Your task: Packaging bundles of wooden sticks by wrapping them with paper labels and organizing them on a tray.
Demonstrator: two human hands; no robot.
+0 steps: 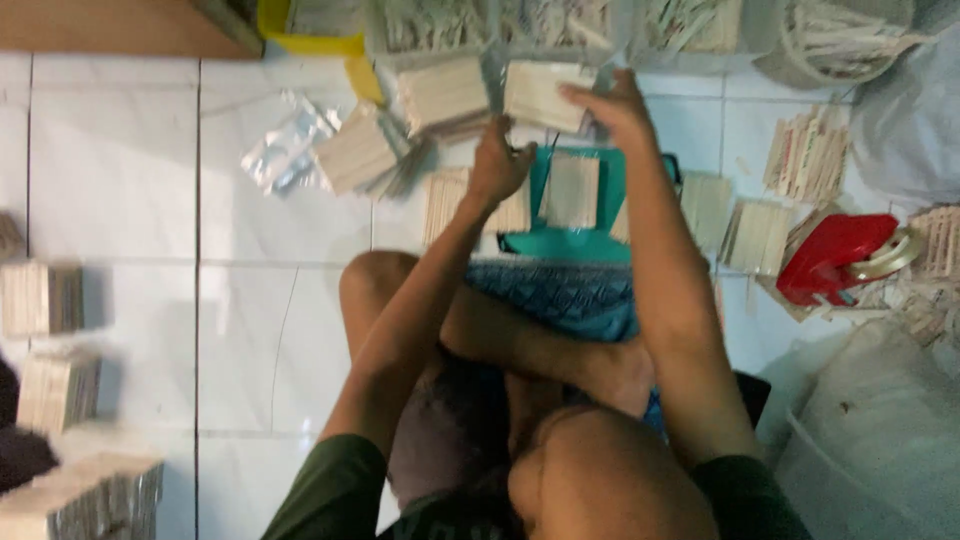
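My right hand (612,110) reaches forward and grips a pale flat bundle of wooden sticks (542,94) in a clear wrapper, held above the floor. My left hand (498,160) is curled beside it, fingers closed at the wrapper's lower left edge. Below the hands a teal tray (560,243) holds another stick bundle (573,189). More wrapped bundles (443,95) lie just left of the held one. I sit cross-legged on white floor tiles, knees under my arms.
A red tape dispenser (835,257) sits at right among stick bundles (806,152). Clear empty wrappers (285,150) lie at left of centre. Stacked bundles (45,298) line the left edge. Bins of loose sticks (450,25) stand at the back; plastic bags (880,420) at right.
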